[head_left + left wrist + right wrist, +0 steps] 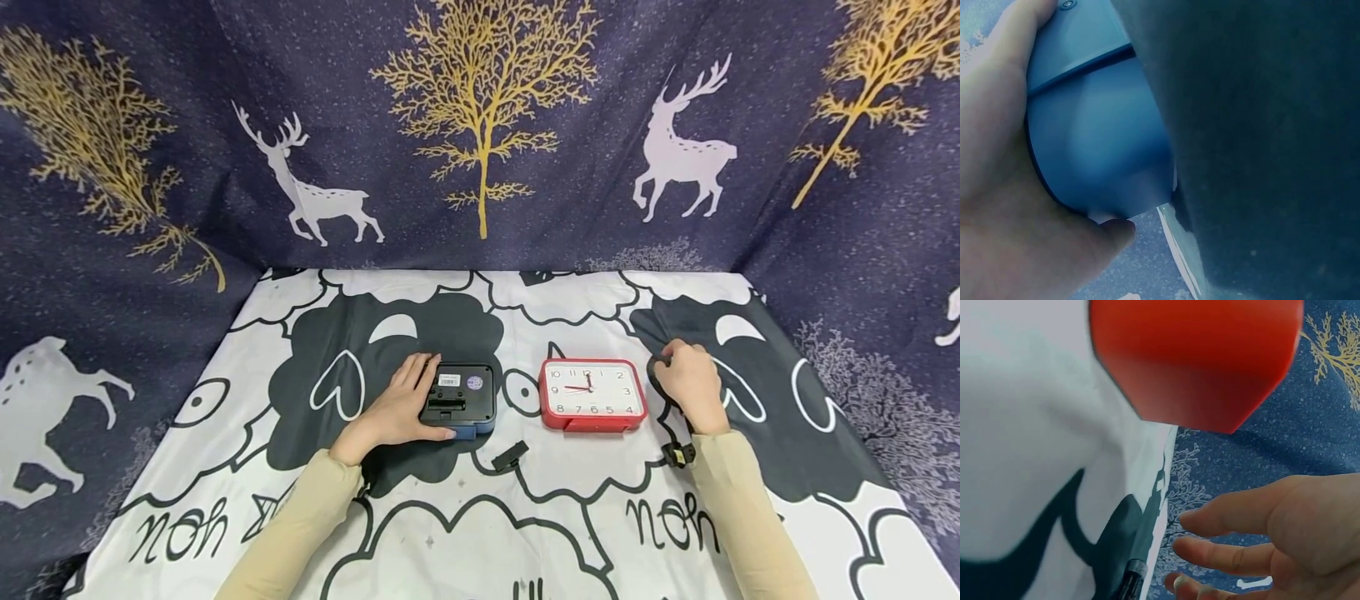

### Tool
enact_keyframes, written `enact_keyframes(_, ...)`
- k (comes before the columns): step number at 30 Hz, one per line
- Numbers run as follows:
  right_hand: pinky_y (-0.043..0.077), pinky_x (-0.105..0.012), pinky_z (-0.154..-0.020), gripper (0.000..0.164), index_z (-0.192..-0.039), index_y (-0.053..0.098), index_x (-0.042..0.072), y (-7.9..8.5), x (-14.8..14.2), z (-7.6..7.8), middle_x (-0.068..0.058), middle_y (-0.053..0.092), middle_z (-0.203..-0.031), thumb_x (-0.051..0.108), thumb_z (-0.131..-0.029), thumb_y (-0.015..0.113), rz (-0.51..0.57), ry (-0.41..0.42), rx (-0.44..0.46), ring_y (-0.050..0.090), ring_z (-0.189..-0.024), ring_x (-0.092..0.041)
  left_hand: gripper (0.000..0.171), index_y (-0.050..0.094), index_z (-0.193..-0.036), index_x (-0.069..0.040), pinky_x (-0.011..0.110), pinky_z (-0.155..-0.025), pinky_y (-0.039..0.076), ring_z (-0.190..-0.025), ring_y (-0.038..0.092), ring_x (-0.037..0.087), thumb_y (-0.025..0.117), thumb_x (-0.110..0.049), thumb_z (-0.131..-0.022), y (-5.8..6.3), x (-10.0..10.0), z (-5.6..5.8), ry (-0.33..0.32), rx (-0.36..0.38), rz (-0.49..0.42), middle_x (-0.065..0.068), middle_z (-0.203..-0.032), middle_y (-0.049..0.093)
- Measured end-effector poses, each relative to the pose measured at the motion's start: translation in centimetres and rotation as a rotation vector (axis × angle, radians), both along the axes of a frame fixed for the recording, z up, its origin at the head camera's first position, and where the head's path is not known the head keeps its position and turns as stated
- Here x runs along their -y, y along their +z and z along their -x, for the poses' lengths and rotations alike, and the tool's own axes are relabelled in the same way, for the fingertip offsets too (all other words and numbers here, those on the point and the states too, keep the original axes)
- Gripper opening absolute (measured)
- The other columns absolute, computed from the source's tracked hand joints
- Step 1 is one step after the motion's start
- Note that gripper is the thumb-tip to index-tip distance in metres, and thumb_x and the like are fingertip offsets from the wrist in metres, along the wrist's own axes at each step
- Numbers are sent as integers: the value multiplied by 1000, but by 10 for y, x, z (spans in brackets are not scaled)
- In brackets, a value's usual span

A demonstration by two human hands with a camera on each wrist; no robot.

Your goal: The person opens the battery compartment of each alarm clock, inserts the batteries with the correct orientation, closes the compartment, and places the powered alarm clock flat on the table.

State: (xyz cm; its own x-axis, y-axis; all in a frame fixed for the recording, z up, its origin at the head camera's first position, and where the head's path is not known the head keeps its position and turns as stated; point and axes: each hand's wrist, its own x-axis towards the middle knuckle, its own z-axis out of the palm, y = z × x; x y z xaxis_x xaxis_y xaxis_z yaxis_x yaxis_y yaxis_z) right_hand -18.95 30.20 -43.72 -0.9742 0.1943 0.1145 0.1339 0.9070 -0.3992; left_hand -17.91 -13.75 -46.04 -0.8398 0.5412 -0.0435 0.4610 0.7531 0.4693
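Note:
A blue alarm clock (487,425) lies face down on the cloth, its black back with a white label turned up. My left hand (405,404) grips it from the left side, thumb along the near edge and fingers at the far edge. The left wrist view shows the thumb against the blue casing (1104,137). To the right, a red alarm clock (592,393) lies with its white dial up. Just right of that clock is my right hand (688,379), fingers loosely bent and apart with nothing between them; the red casing (1197,362) fills the top of the right wrist view.
A small black plastic piece (510,456) with a tab lies between the two clocks, nearer me. A slim dark thing (1132,575) shows on the cloth in the right wrist view. The white cloth (480,550) has black cartoon prints; a dark curtain (525,242) hangs behind.

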Motion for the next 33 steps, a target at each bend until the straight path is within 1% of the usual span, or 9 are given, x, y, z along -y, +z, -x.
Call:
enact_keyframes(4, 42, -61, -71, 28, -103, 61, -10, -3, -2, 0, -39, 54, -101, 8, -83, 52, -2, -10, -14, 50, -95, -57, 117, 9, -154, 3, 61, -116, 14, -146, 5, 48, 78, -49, -75, -1, 0, 0, 1, 0, 4, 30, -157, 10)
enact_keyframes(9, 40, -65, -75, 31, -103, 61, -12, -7, -5, 1, -41, 56, -101, 7, -80, 53, -59, -4, -15, 49, -94, -59, 117, 11, -153, 3, 61, -115, 16, -147, 6, 47, 78, -49, -74, -1, 0, -1, 2, -9, 8, 30, -157, 12)
enact_keyframes(12, 40, -66, -75, 32, -103, 61, -12, -8, -7, 2, -40, 58, -101, 8, -79, 54, -83, 0, 0, 52, -94, -59, 117, 11, -153, 4, 61, -115, 16, -147, 6, 47, 78, -50, -74, -2, -1, -1, 2, -9, 13, 30, -157, 13)
enact_keyframes(18, 39, -65, -75, 29, -101, 62, -9, -7, -10, 2, -37, 59, -100, 6, -78, 53, -76, 3, 12, 54, -94, -58, 117, 10, -153, 4, 61, -115, 16, -146, 6, 48, 79, -49, -75, 1, 0, 0, -1, -13, 19, 31, -157, 12)
enact_keyframes(25, 42, -64, -72, 20, -90, 62, -7, -11, -13, 7, -35, 60, -93, 0, -74, 54, -114, -4, 18, 58, -88, -55, 116, 10, -153, 5, 61, -116, 15, -146, 6, 49, 78, -48, -75, 2, 0, 0, -2, -6, 11, 32, -157, 11)
enact_keyframes(29, 45, -61, -70, 14, -87, 63, -5, -12, -16, 11, -34, 63, -91, 2, -76, 56, -124, -16, 41, 60, -85, -52, 116, 11, -153, 5, 61, -115, 16, -146, 7, 49, 78, -48, -75, 1, 0, 0, -2, -15, 13, 32, -156, 12)
enact_keyframes(33, 47, -59, -65, 11, -80, 62, -3, -12, -18, 14, -33, 65, -89, 7, -82, 58, -127, -26, 78, 62, -81, -52, 117, 10, -153, 4, 60, -116, 16, -146, 7, 48, 78, -49, -75, 0, 0, -1, 1, -19, 16, 31, -157, 12)
